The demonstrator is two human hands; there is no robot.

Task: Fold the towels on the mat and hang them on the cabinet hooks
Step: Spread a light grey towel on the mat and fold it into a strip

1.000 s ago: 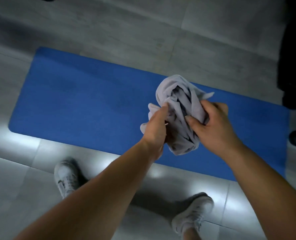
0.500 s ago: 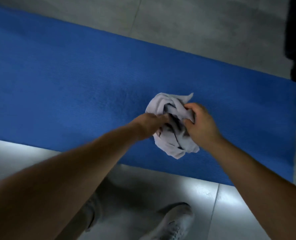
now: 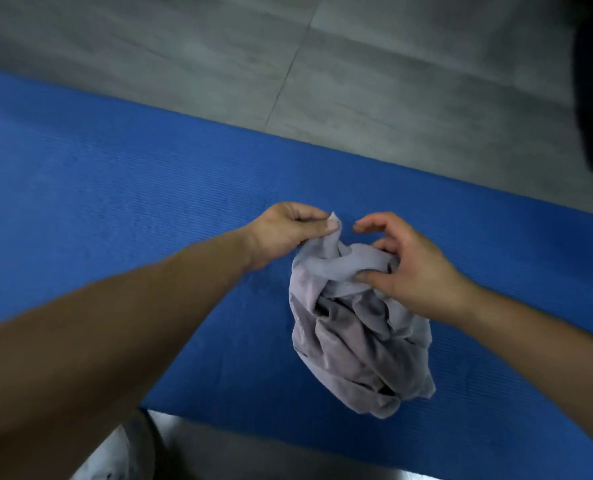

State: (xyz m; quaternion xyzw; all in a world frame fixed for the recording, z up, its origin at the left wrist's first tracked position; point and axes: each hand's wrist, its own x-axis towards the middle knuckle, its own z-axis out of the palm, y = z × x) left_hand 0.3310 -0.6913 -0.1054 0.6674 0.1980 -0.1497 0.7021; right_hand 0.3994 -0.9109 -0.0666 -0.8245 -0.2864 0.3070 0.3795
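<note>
Two bare arms reach toward a crumpled towel [image 3: 357, 341]. The left forearm [image 3: 132, 323] comes in from the towel's lower left. The left hand [image 3: 284, 230] sits at the towel's upper left, fingers [image 3: 308, 216] curled, pinching an upturned tip of cloth against the thumb. The right forearm [image 3: 530, 341] enters from the towel's right. The right hand [image 3: 412, 265] grips a fold at the towel's top between thumb and lower fingers, index finger arched free above it.

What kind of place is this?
Probably an indoor room, maybe a home or gym: blue exercise mat on grey floor tiles, a crumpled grey towel on the mat.
</note>
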